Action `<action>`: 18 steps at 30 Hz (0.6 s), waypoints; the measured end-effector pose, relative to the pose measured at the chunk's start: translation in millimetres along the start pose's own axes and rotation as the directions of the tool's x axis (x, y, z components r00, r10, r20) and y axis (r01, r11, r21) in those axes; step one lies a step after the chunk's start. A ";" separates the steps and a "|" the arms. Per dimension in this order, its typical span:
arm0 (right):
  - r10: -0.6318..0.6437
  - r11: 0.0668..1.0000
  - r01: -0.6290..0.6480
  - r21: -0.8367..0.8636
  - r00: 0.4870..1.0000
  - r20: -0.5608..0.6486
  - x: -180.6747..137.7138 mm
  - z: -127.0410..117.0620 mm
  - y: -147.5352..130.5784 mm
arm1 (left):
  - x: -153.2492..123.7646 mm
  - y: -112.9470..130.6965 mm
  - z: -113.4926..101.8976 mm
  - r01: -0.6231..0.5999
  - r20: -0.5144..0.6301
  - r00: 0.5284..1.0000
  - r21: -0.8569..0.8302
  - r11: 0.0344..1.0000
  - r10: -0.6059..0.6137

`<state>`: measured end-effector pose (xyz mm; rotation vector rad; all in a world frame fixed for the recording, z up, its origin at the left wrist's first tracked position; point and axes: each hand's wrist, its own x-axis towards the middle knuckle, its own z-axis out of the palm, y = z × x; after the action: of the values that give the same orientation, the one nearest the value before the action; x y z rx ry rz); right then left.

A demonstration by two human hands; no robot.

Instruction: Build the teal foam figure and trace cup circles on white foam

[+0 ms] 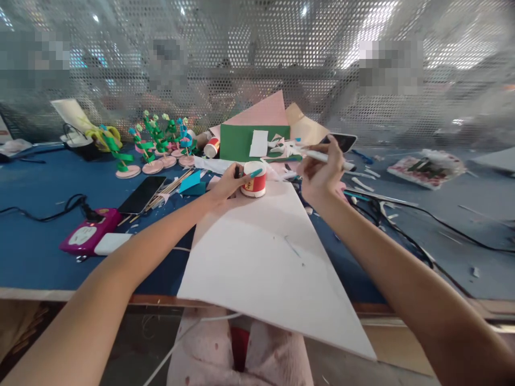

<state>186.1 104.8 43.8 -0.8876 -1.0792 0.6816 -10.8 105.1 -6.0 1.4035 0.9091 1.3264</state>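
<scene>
My left hand (pixel 230 183) is closed round the side of a small red and white paper cup (pixel 255 185), its thumb with a teal nail lying across the cup's upper part. The cup stands at the far end of a large white board (pixel 261 257). A small dark piece, perhaps a cap, shows by my left fingers. To the right of the cup, my right hand (pixel 322 171) is raised and grips a white pen-like stick (pixel 317 156) with a dark end. Its tip points left, toward the cup but apart from it.
Green paper-spiral models (pixel 155 142) on pink round bases stand at the left. A black phone (pixel 142 194), wooden sticks and a purple power socket (pixel 90 230) lie nearby. Behind are a green board (pixel 235 142) and paper scraps. Black cables (pixel 402 236) run along the right.
</scene>
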 end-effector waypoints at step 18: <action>-0.174 0.940 0.289 -0.181 0.863 0.473 -63.8 1.1 12.6 | -5.7 14.6 3.9 -0.097 -0.112 0.986 0.200 0.975 0.121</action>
<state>162.9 58.5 4.5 -0.8058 -1.6935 0.5684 -9.1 95.3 6.7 1.5523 1.0810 1.4513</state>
